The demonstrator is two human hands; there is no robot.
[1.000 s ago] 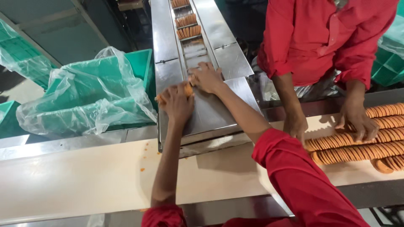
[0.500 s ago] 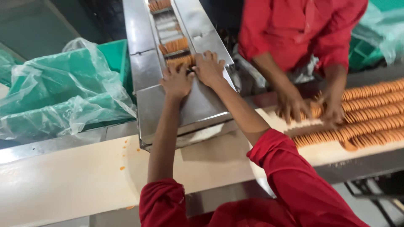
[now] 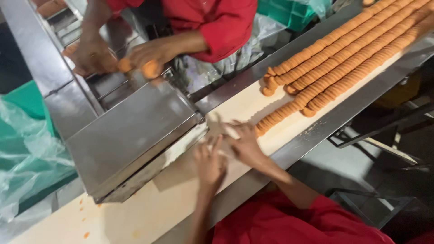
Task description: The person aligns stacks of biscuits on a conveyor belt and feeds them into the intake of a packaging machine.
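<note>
My left hand (image 3: 210, 163) lay flat on the pale cream conveyor desk (image 3: 135, 212), its fingers (image 3: 216, 145) spread and holding nothing. My right hand (image 3: 246, 145) rested just beside it, fingers loosely open and empty too, with the near end of a long row of round orange-brown biscuits (image 3: 280, 116) just beyond its fingertips. To gather well, I judged, I should have cupped both palms around a short length and kept the biscuits on edge. Ahead of my fingers, a co-worker's hands (image 3: 113, 58) held biscuits over the steel chute (image 3: 131, 131).
</note>
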